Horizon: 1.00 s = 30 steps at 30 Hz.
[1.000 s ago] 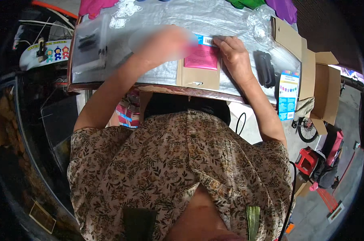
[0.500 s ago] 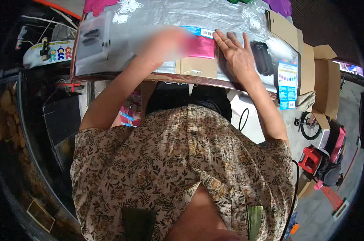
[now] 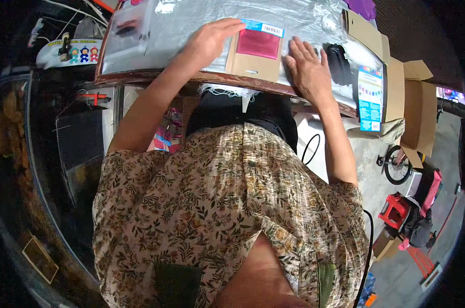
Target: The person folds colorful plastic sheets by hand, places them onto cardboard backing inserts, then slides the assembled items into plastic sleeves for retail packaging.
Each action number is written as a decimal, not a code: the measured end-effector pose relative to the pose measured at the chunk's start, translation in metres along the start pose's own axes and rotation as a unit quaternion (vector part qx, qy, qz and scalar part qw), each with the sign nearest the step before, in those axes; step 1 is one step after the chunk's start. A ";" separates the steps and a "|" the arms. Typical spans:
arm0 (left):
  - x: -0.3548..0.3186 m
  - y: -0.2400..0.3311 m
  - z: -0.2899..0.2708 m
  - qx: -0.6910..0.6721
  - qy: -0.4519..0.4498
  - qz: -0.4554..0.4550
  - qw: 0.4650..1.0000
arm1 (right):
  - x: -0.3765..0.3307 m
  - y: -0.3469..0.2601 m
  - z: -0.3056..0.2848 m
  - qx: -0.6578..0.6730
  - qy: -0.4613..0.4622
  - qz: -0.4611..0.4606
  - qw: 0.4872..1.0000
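A flat magenta packet with a blue-and-white label strip along its far edge lies on a piece of brown cardboard near the table's front edge. My left hand is at its left, fingers stretched out and their tips at the label's left corner. On the other side, my right hand rests flat on the silver table cover, fingers spread, just right of the packet and holding nothing. Beyond that hand lies a black object whose kind I cannot make out.
A clear plastic container with dark items stands at the table's left. A blue-and-white printed card hangs at the right edge, by open cardboard boxes. White strands and purple material lie farther back.
My left hand, blurred over the packet's left part before, has moved off to its left corner. My right hand has drawn back from the label's right end. The view has shifted slightly.
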<state>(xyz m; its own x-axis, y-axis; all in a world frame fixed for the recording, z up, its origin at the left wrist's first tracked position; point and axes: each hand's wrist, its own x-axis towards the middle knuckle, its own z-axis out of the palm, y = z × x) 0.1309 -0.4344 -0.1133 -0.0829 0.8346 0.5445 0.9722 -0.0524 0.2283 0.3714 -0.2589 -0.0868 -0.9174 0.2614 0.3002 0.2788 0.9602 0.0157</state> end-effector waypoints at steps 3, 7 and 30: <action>-0.004 0.008 -0.005 -0.029 0.064 -0.102 0.992 | -0.005 -0.001 -0.012 0.144 -0.014 0.074 0.987; -0.002 0.049 -0.013 -0.062 0.019 -0.233 0.970 | 0.005 -0.033 -0.014 0.183 0.021 0.137 0.973; -0.414 0.086 -0.107 -0.313 0.310 -0.693 0.572 | 0.031 -0.092 -0.057 0.516 -0.073 0.059 0.851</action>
<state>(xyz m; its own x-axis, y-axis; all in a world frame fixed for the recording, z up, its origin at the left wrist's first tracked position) 0.2254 -0.8430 -0.2331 -0.9281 -0.0313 -0.3710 -0.3723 0.0761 0.9250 0.3335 -0.3451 -0.0248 -0.9467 0.2995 0.1183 0.0426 0.4809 -0.8758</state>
